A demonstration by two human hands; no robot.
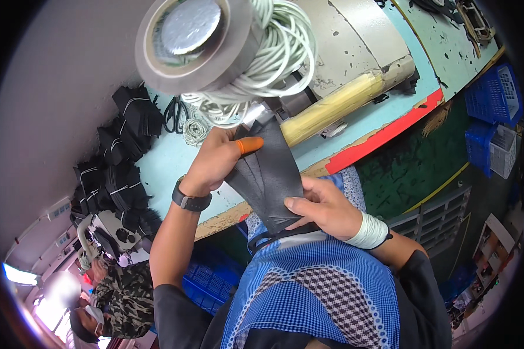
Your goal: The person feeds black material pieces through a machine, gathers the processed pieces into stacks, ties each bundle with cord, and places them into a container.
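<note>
The flat black fabric pieces point(276, 168) lie fanned between the hands, long axis running from the yellow-wrapped bar point(337, 104) toward the blue checked apron point(308, 291). The left hand point(212, 160) pinches their upper left side under an orange-covered thumb; the right hand point(329, 210), nearer the apron, closes on the lower right edge, thumb on top. Beyond stretches a pale blue-green counter point(163, 166) with chipped edges, bearing corded black bundles point(137, 110), above a dark green floor point(402, 151).

Matt sheets point(278, 168), perhaps fabric, rough table edge point(220, 221)
</note>
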